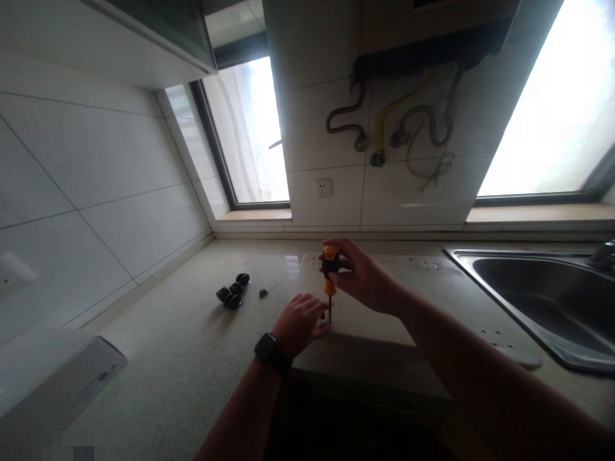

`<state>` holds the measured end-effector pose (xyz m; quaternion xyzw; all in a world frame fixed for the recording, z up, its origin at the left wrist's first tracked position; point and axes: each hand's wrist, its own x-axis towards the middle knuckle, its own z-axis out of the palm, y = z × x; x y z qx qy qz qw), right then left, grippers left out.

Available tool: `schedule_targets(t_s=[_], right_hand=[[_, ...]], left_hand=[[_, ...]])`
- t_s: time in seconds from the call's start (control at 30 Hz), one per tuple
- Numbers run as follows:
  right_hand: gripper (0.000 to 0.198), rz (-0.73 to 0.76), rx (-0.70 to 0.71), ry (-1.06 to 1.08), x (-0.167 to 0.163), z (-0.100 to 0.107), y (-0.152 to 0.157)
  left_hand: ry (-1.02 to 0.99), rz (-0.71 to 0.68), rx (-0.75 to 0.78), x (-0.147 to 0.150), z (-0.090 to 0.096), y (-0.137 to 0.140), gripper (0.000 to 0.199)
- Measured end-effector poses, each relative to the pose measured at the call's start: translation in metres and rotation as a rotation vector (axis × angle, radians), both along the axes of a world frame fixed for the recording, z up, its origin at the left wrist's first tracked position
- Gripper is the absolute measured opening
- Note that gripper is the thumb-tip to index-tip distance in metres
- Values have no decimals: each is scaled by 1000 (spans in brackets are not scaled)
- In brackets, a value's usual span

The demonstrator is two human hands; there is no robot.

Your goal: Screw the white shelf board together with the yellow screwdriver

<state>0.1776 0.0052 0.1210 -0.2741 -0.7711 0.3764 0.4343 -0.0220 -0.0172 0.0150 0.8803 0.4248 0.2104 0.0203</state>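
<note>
My right hand is closed round the black and yellow handle of a screwdriver. The screwdriver stands upright, its shaft pointing down to the near left part of a white board with small holes by its corners. My left hand, a dark watch on its wrist, has its fingers drawn together beside the screwdriver's tip. What those fingers hold is too small to make out. Left of my hands, several black casters lie clustered on the speckled countertop. Between them and the board is a little heap of dark screws.
To the right, a steel sink is set into the counter. At the lower left lies a white box-like object. On the back wall are a socket and hoses below a wall unit; windows flank them.
</note>
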Motion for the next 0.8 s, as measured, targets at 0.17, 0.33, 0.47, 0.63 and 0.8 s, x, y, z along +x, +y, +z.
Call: schedule_targets(t_s=[0.17,0.33,0.47,0.63,0.8], right_hand=[[49,-47,17,-6,2,3,-2],[49,-59,32,-8,2,2,-4],[49,-80,48,-21,2,1,-3],[49,-95,31,-41,2,3,-4],[51,-91,23,-56,3,3,-5]], left_hand=[[108,42,107,1,-5,-2,54],[61,95,151,0,-16,-5,59],[14,111,140,-1,-20,-8,51],[-58,103,109,-3,-20,-12,50],[-125,117,115,-8,-25,-18,47]])
